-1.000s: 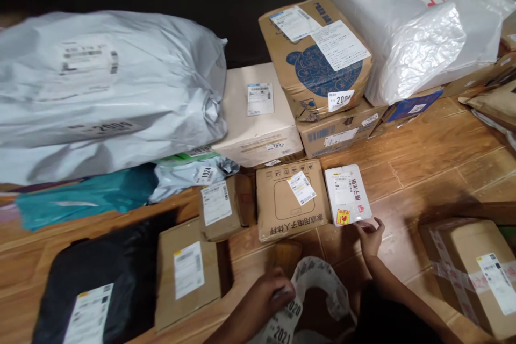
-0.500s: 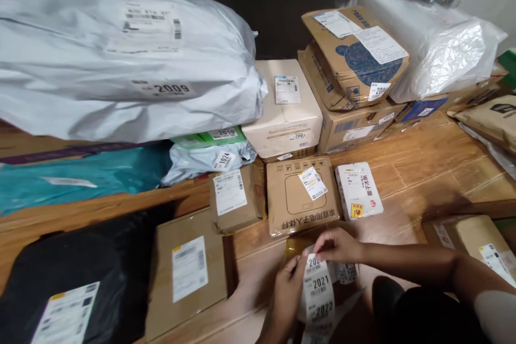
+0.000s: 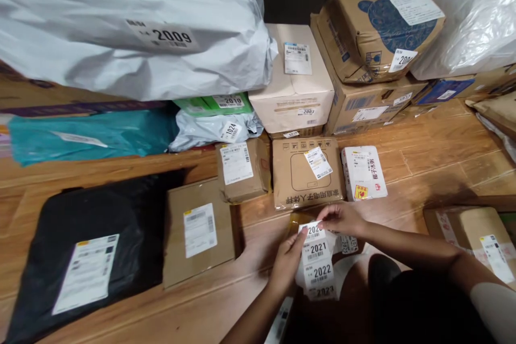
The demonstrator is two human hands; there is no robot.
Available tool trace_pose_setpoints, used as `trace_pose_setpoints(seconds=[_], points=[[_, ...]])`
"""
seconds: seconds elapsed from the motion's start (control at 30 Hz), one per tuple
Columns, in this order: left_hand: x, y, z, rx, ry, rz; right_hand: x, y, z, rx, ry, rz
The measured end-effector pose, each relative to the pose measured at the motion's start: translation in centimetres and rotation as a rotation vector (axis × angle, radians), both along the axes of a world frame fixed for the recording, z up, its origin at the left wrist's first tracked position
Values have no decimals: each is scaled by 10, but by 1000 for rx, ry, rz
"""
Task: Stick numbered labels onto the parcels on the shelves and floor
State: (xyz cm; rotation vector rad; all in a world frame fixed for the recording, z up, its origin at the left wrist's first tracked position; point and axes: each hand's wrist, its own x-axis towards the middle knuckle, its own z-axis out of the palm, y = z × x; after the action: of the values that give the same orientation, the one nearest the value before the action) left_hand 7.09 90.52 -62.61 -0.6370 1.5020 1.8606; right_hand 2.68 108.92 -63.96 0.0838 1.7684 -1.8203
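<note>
Between my hands hangs a strip of number labels (image 3: 318, 271), printed 2020 to 2023 from top to bottom. My left hand (image 3: 289, 258) pinches the strip's upper left edge, thumb on the front. With its fingertips my right hand (image 3: 341, 220) grips the top right corner, by the 2020 label. More of the strip, with smaller labels (image 3: 349, 244), curls behind on the right. Just beyond my hands lies a flat cardboard box (image 3: 308, 188) with a shipping label on it. A white box (image 3: 364, 174) with a yellow sticker sits to its right.
Along the back stand stacked parcels: a big grey-white bag (image 3: 161, 64) marked 2009, a pale carton (image 3: 290, 91) marked 2003 and a brown box (image 3: 355, 16). On the wooden floor at left lie a black parcel (image 3: 133, 220) and a brown box (image 3: 173, 258). Another carton (image 3: 463, 226) is at right.
The view has tilted down, so the parcels sit higher in the picture. Both hands keep hold of the label strip, whose 2020 label now shows more fully.
</note>
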Motion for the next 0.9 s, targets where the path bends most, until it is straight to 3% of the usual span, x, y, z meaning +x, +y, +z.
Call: trace_pose_setpoints(seconds=[0.2,0.37,0.47,0.57,0.7,0.9], points=[[3,-3,-7,-113,46,-73,16,-3,-16,44,68,-15],[6,-16,-17,-201,35,-408,48,-6,-48,72,69,-3],[12,-24,-14,-280,46,-633,50,5,-72,171,114,-178],[19,-31,-7,-317,27,-813,34,22,-91,379,274,-324],[25,-34,0,-255,-14,-874,9,31,-108,727,506,-97],[23,-31,6,-226,5,-891,-3,22,-113,944,483,83]])
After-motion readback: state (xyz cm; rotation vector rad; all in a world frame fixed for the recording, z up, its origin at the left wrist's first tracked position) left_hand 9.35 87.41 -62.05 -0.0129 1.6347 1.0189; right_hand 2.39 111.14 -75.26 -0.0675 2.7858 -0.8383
